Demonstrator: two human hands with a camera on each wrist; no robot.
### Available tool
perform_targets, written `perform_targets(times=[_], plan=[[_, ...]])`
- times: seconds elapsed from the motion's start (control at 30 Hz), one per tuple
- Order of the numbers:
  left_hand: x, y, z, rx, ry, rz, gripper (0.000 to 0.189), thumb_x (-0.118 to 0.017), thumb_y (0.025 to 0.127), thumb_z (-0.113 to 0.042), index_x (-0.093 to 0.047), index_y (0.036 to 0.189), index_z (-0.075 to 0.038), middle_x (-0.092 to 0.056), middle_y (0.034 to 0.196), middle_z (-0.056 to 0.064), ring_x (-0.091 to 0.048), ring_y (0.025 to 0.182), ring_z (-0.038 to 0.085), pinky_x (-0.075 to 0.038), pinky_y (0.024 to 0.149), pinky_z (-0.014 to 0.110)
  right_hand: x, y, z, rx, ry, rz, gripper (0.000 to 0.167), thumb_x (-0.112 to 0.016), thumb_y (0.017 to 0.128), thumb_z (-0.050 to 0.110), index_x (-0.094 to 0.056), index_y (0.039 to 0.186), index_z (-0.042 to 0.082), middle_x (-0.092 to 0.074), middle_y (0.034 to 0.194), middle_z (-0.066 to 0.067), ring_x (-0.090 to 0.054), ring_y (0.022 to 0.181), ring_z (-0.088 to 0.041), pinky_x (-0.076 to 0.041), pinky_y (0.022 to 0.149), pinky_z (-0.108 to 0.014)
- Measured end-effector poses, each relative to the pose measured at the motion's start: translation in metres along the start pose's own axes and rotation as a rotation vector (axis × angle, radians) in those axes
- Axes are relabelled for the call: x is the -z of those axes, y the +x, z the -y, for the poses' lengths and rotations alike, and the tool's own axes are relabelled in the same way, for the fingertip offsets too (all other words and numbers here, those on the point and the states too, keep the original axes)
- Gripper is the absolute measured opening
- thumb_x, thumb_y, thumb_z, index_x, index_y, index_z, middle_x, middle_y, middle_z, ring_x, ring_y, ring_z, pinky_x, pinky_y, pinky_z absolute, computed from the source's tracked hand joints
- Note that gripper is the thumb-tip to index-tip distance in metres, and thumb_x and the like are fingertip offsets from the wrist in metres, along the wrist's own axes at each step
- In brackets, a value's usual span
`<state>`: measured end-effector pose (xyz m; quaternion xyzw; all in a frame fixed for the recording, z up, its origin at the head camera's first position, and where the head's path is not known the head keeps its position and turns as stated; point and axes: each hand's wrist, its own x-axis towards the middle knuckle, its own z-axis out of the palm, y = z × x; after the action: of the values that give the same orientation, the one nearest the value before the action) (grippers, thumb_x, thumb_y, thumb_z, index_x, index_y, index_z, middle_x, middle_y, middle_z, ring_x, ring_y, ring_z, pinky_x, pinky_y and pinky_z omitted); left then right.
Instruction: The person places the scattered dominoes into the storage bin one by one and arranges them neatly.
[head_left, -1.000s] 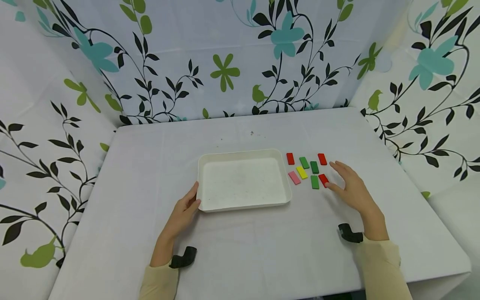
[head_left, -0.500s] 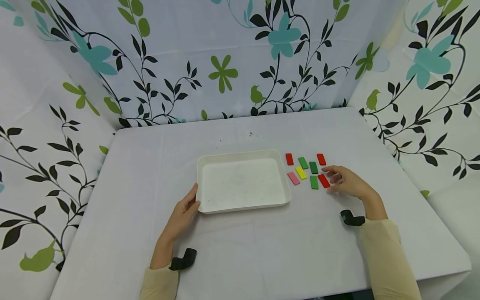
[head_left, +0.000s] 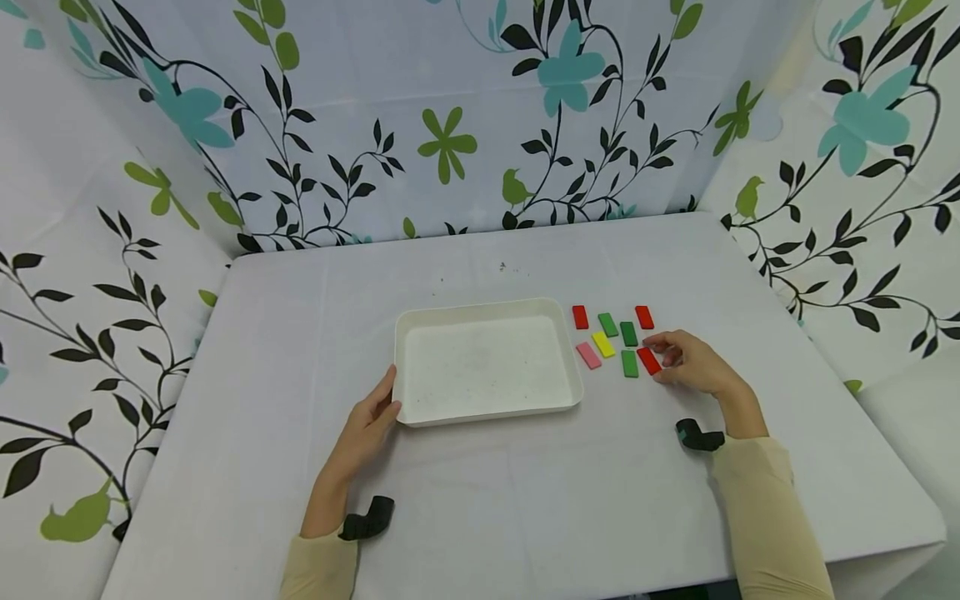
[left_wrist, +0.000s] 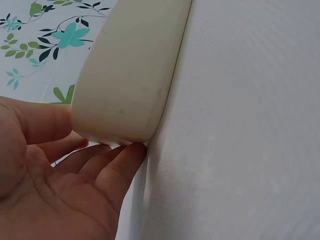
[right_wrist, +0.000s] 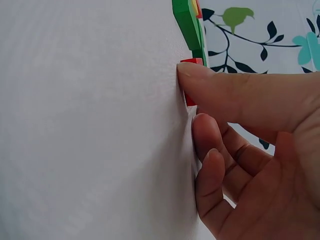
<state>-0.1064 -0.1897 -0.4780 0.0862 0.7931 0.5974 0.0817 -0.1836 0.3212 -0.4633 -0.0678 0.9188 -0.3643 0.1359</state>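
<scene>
The right hand's fingers, spread a second ago, have curled in round the red block, at three o'clock from the tray, putting it within grasp; whether they pinch it, I cannot tell. The left hand grips the tray's eight-o'clock corner.

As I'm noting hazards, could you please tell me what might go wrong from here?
The right hand, curled at the nearest red block, might nudge the green block close beside it.
A push from the left hand, touching the tray, could slide it into the pink block near its right side.
</scene>
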Motion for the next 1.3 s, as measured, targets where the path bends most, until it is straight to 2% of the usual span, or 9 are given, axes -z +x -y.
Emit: perform_targets(times=[0.13,0.37,0.53,0.73,0.87,1.03,1.13,1.3], plan=[[0.001,-0.001,-0.001,0.0,0.002,-0.005,0.058,-0.043,0.102,0.0,-0.015,0.153,0.005,-0.011,0.162,0.018,-0.014,0.15,0.035,-0.022,0.104,0.0,-0.001,0.001,0.001,0.004,-0.017,-0.006,0.05,-0.07,0.084,-0.001,-0.055,0.131,-0.001,-0.053,0.119,-0.022,-0.049,0.096,-0.028,-0.048,0.077,-0.026],[0.002,-0.001,-0.002,0.012,0.023,-0.001,0.058,-0.043,0.103,-0.003,-0.016,0.154,0.003,-0.012,0.163,0.015,-0.014,0.151,0.031,-0.021,0.105,0.0,0.0,0.0,0.003,-0.015,-0.055,-0.034,0.046,-0.073,0.085,0.006,-0.057,0.127,0.0,-0.057,0.103,-0.015,-0.05,0.09,-0.025,-0.045,0.074,-0.027],[0.003,0.001,0.001,0.001,0.024,0.002,0.058,-0.044,0.103,-0.004,-0.016,0.154,0.003,-0.013,0.163,0.015,-0.014,0.151,0.03,-0.021,0.106,0.0,0.003,-0.002,0.007,-0.048,-0.066,-0.044,0.047,-0.074,0.085,0.011,-0.057,0.128,0.001,-0.058,0.104,-0.015,-0.052,0.092,-0.026,-0.046,0.075,-0.026],[0.003,0.0,0.001,0.0,0.013,-0.003,0.058,-0.044,0.103,-0.003,-0.017,0.154,0.004,-0.013,0.163,0.015,-0.015,0.15,0.03,-0.021,0.105,-0.001,0.005,-0.004,0.02,-0.085,-0.066,-0.072,0.05,-0.071,0.087,0.009,-0.053,0.131,-0.004,-0.061,0.111,-0.022,-0.056,0.1,-0.031,-0.049,0.081,-0.029],[0.003,-0.001,0.001,-0.01,0.02,-0.006,0.058,-0.044,0.103,-0.004,-0.017,0.153,0.005,-0.014,0.162,0.017,-0.014,0.15,0.033,-0.021,0.105,0.0,0.007,-0.003,0.032,-0.086,-0.076,-0.121,0.049,-0.069,0.089,0.009,-0.052,0.133,-0.005,-0.062,0.111,-0.024,-0.058,0.1,-0.033,-0.052,0.08,-0.028],[0.003,-0.001,0.001,-0.012,0.027,-0.003,0.058,-0.044,0.103,-0.006,-0.017,0.153,0.004,-0.013,0.162,0.018,-0.014,0.15,0.034,-0.02,0.108,0.004,0.012,0.001,0.053,-0.047,-0.076,-0.19,0.05,-0.07,0.09,0.01,-0.052,0.133,-0.005,-0.062,0.11,-0.024,-0.059,0.099,-0.033,-0.05,0.074,-0.016],[0.004,-0.001,0.001,-0.011,0.029,0.002,0.058,-0.044,0.104,-0.006,-0.017,0.153,0.004,-0.013,0.162,0.018,-0.014,0.15,0.034,-0.02,0.111,0.008,0.014,0.006,0.071,-0.025,-0.056,-0.212,0.049,-0.07,0.09,0.011,-0.053,0.133,-0.004,-0.063,0.11,-0.024,-0.059,0.099,-0.033,-0.05,0.072,-0.014],[0.004,-0.001,0.001,-0.014,0.032,0.002,0.058,-0.044,0.103,-0.005,-0.016,0.154,0.004,-0.013,0.162,0.018,-0.014,0.15,0.034,-0.02,0.109,0.005,0.011,0.02,0.108,0.004,-0.016,-0.212,0.05,-0.07,0.09,0.014,-0.053,0.135,-0.001,-0.062,0.112,-0.022,-0.059,0.101,-0.032,-0.056,0.08,-0.026]])
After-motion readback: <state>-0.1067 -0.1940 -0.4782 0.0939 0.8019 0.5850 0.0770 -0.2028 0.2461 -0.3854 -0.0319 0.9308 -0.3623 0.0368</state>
